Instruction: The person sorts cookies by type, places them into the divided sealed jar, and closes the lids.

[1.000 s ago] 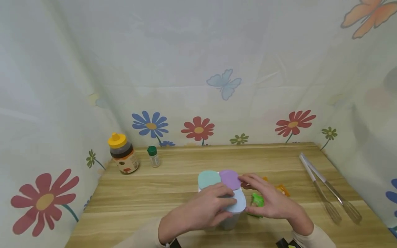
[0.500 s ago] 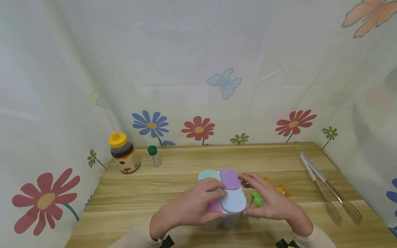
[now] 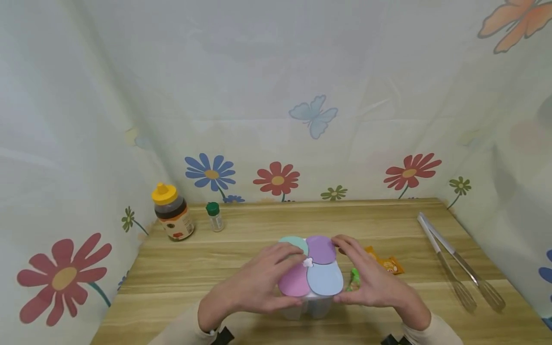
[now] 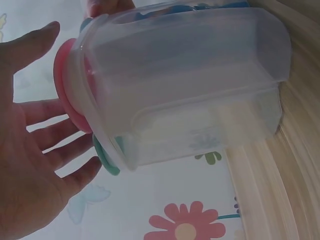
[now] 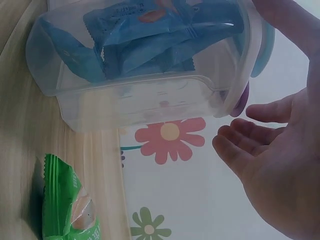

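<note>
A clear plastic storage box (image 4: 190, 75) stands upright on the table, with teal, purple, blue and pink lids (image 3: 294, 280) joined like petals round a white centre. Blue packets (image 5: 150, 40) lie inside the compartment facing my right wrist camera; the compartment nearest the left wrist camera looks bare. My left hand (image 3: 256, 282) is at the box's left edge, fingers spread beside the pink and teal lids, thumb apart from it. My right hand (image 3: 373, 280) is at the right edge, thumb by the blue lid (image 3: 325, 279) and fingertips by the purple lid (image 3: 321, 249).
Right of the box lie a green packet (image 5: 65, 200) and orange packets (image 3: 391, 265). Metal tongs (image 3: 453, 261) lie far right. A yellow-capped jar (image 3: 173, 215) and a green-capped shaker (image 3: 214, 218) stand back left. A flowered curtain (image 3: 241, 120) borders the table.
My left hand has drawn leftward off the blue lid, uncovering the pink lid and the white centre. My right hand has hardly moved.
</note>
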A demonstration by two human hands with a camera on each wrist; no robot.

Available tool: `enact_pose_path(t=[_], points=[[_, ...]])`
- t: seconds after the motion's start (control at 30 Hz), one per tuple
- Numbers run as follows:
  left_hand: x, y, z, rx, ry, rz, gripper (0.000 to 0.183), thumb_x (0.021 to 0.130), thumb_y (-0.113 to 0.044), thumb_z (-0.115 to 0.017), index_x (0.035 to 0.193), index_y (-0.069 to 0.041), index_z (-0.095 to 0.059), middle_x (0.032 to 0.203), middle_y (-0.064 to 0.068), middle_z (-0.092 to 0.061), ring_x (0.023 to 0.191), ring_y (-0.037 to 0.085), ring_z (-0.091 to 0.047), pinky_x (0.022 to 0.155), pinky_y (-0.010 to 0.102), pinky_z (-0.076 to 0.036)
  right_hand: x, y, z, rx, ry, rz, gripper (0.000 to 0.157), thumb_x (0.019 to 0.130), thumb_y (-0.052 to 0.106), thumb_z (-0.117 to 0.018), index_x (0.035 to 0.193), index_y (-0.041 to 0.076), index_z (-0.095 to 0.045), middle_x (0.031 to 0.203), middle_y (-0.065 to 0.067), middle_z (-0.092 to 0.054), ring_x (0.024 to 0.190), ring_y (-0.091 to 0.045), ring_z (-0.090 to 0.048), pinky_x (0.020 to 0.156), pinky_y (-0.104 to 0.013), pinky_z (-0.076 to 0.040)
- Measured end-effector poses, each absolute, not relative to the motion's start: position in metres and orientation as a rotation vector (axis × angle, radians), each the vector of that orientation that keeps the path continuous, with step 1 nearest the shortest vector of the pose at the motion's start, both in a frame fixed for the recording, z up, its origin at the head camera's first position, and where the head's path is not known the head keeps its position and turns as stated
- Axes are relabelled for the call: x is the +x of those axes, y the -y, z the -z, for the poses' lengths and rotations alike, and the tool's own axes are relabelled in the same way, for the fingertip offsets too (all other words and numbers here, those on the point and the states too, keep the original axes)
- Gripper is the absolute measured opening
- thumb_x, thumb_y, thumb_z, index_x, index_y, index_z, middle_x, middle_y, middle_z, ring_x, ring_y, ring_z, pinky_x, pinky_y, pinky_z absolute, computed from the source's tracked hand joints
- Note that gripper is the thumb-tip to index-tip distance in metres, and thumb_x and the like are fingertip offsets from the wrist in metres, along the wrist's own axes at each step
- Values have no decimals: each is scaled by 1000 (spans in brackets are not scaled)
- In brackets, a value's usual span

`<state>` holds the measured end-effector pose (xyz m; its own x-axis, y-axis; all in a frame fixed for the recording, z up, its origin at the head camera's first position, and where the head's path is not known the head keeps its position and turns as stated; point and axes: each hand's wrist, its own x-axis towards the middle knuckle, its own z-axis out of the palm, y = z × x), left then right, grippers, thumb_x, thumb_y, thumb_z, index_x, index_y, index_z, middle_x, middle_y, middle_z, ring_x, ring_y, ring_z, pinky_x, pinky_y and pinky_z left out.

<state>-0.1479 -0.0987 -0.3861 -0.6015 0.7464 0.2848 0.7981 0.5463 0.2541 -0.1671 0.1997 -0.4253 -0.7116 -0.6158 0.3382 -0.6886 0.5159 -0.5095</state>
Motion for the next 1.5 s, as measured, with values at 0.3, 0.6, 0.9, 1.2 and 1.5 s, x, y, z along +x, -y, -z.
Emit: enact_pose_path(t=[0.3,0.6,0.9,1.2,1.5], points=[[-150,110,392,-1286,2641,512,88,80,-66,-64,149,-21,-36,150,-1,-38,139,18,-33,108,49,-41,-168,-196,425,1123,2668,-979,112,68,52,-83,153,13,-22,154,-10,-28,133,-31,-43,98,-57,-46],[-153,118,397,-1269,2623,524,99,76,-66,-69,150,-11,-31,152,5,-32,140,20,-31,109,46,-40,-169,-195,427,1086,2684,-1025,113,67,54,-83,154,21,-20,155,-6,-27,136,-28,-38,100,-59,-43],[-154,125,400,-1198,2734,606,106,78,-76,-57,154,-13,-19,159,4,-18,143,22,-27,108,48,-41,-168,-194,426,1110,2695,-1009,116,67,53,-83,155,15,-18,156,-13,-25,135,-33,-40,98,-59,-44],[-157,125,408,-1128,2809,720,112,74,-63,-72,156,-15,-14,162,-2,-11,145,20,-23,108,47,-41,-169,-192,430,1104,2693,-996,117,66,55,-83,153,8,-20,153,-12,-32,129,-26,-47,98,-54,-47],[-160,125,412,-1118,2858,753,113,75,-66,-70,157,-17,-10,162,-3,-7,147,19,-21,111,46,-37,-169,-189,428,1098,2696,-997,118,66,55,-84,153,5,-21,152,-10,-35,129,-24,-48,100,-51,-47]])
